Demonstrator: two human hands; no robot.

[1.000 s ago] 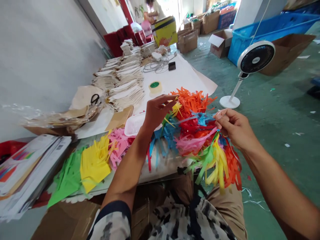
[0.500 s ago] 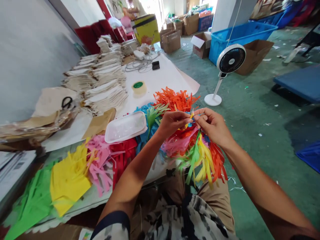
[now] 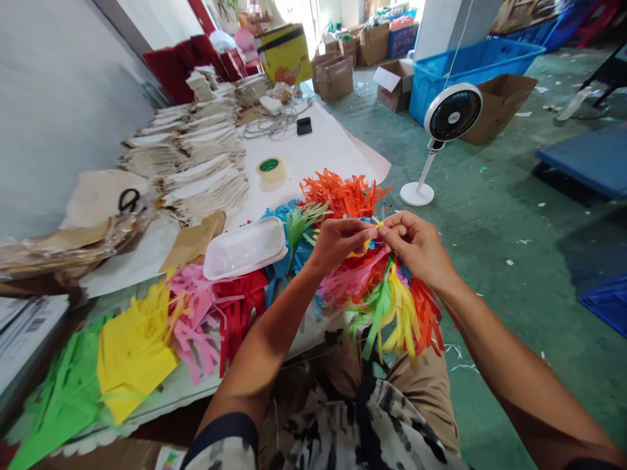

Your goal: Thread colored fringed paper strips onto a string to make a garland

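Observation:
My left hand (image 3: 340,243) and my right hand (image 3: 415,245) meet over the table's edge, fingertips pinched together. Between them is a small twisted yellow paper strip (image 3: 379,226), gripped by both. Below my right hand hang paper tassels: a yellow tassel (image 3: 400,310), a green tassel (image 3: 379,313) and an orange tassel (image 3: 425,307). A pink tassel (image 3: 353,277) lies under my left hand. Behind my fingers is a heap of orange fringed paper (image 3: 343,194). A pale green tassel (image 3: 300,228) rests on blue fringe by my left wrist.
A white plastic tray (image 3: 245,248) sits left of my forearm, near yellow fringed paper (image 3: 137,346) and green fringed paper (image 3: 66,385). A tape roll (image 3: 271,172), a black phone-like object (image 3: 304,126) and stacked paper bags (image 3: 206,156) lie farther back. A white fan (image 3: 453,114) stands at right.
The yellow strip between my fingertips has tilted from upright to nearly level. A white tip above it no longer shows. My hands have barely moved.

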